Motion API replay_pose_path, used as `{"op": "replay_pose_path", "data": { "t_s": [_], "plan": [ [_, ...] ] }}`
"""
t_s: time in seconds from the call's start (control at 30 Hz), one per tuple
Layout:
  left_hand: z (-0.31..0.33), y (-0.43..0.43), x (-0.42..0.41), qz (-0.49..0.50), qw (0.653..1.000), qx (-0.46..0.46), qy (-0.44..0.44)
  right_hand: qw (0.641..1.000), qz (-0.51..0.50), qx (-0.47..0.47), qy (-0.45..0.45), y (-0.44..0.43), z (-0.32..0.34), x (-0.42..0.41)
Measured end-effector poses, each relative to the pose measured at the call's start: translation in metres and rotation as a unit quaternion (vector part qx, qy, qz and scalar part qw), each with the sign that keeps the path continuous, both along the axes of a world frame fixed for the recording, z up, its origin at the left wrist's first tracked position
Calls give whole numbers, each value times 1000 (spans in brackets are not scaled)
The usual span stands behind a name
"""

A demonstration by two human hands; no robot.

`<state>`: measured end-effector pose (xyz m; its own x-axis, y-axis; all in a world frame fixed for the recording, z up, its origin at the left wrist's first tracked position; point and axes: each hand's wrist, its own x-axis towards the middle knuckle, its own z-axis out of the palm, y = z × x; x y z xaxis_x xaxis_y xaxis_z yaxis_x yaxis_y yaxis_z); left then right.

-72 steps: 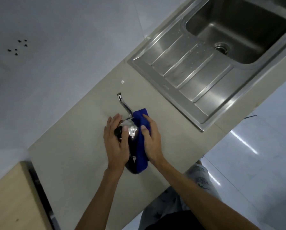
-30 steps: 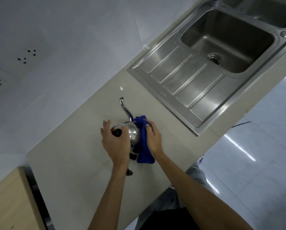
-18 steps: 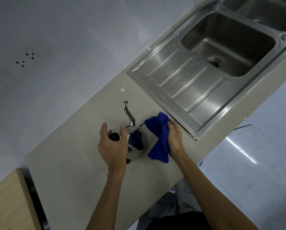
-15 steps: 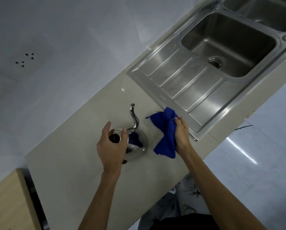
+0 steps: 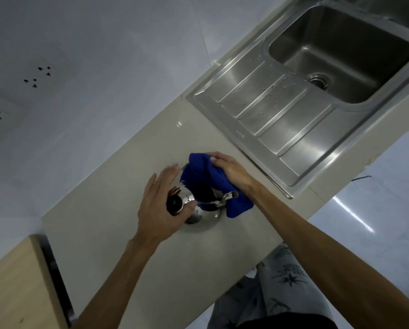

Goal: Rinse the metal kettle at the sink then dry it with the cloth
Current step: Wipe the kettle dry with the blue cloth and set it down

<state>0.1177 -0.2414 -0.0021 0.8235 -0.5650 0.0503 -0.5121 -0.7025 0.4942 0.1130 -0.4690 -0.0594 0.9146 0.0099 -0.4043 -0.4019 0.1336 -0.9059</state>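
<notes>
The shiny metal kettle (image 5: 204, 213) stands on the beige counter (image 5: 118, 210), its thin spout now pointing right toward the counter's front. My left hand (image 5: 160, 205) rests on its top, thumb beside the black lid knob, fingers stretched out. My right hand (image 5: 232, 170) grips the blue cloth (image 5: 203, 179) and presses it against the far side of the kettle; part of the cloth hangs down past the spout. The kettle's handle is hidden under the hands and cloth.
A steel sink (image 5: 336, 55) with a ribbed drainboard (image 5: 277, 115) lies to the right, water drops on it. A white tiled wall (image 5: 80, 67) runs behind the counter. A wooden surface (image 5: 16, 281) sits at lower left. The counter's front edge is close to my legs.
The kettle has been turned, so its spout swung from pointing toward the wall to pointing right. My right hand brought the cloth back from beside the sink onto the kettle.
</notes>
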Motion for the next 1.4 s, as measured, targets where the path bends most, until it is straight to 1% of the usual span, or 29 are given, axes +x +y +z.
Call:
{"op": "replay_pose_path", "data": {
  "t_s": [0.03,0.07,0.13,0.2,0.23,0.27,0.33,0.43,0.53,0.6,0.67,0.73,0.8,0.87,0.93,0.97,1.0,1.1,1.17,1.23,1.37,1.4],
  "plan": [
    [3,-5,-10,77,997,3,3,1000,27,-4,-12,5,4,4],
    [5,-12,-20,164,986,-5,25,998,52,-5,-24,8,10,8],
    [8,-32,-33,306,948,-45,75,993,109,-2,-44,12,22,14],
    [5,-46,-34,377,917,-94,88,982,181,19,-52,16,32,14],
    [1,-48,-31,386,912,-115,78,977,203,40,-47,18,34,10],
    [-3,-47,-29,381,914,-127,66,975,211,62,-42,20,33,5],
    [-8,-39,-21,334,933,-125,53,975,199,84,-49,24,30,-7],
    [-10,-28,-9,253,959,-116,57,983,152,53,-87,38,24,-17],
    [-11,-26,-5,220,967,-117,59,988,127,47,-76,51,14,-4],
    [-12,-25,-4,209,969,-116,59,991,112,51,-53,51,-4,8],
    [-12,-20,2,184,975,-111,63,994,79,70,-11,52,-24,12],
    [-11,-12,13,137,982,-107,69,998,29,58,9,57,-39,5],
    [-8,-4,23,75,990,-96,68,998,-26,59,14,67,-35,-10],
    [-5,0,28,27,993,-87,68,997,-47,61,-22,76,-17,-21],
    [-5,0,30,16,993,-89,69,996,-9,30,-88,80,7,-13],
    [-5,-1,31,15,994,-89,66,994,13,10,-105,82,15,-3],
    [-5,-1,30,16,994,-88,64,994,29,3,-103,82,16,8],
    [-6,0,30,23,994,-88,63,996,63,40,-41,70,-3,32],
    [-7,1,31,24,994,-82,66,996,70,54,2,62,-26,32],
    [-7,3,32,6,995,-74,59,998,39,54,16,66,-36,21],
    [-6,10,39,-27,997,-49,55,994,-103,27,10,95,-36,-32],
    [-6,12,40,-24,997,-40,53,993,-121,11,1,101,-31,-44]
  ]
}}
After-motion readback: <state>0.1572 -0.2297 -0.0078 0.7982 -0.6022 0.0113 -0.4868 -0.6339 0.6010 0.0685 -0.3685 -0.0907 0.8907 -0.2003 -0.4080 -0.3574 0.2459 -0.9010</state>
